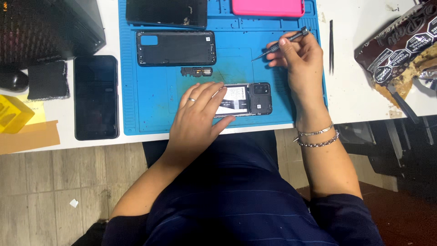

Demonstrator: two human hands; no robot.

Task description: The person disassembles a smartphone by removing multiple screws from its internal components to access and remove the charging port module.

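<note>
While on blue mat (150, 100), opened phone (248, 99) under left hand (198, 116).

Blue mat (150, 98); pink case (267, 7); black back cover (176, 48); yellow box (12, 113).

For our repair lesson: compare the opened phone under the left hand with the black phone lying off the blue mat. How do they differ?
The opened phone lies across the blue mat, insides exposed, the left hand on it. The black phone lies lengthwise on the white table, closed and untouched. Both are dark and lie flat.

Left hand (200, 109) pins an opened phone (246, 99) to a blue mat (145, 105); right hand (298, 59) grips a screwdriver (282, 43) (tip lifted).
</note>
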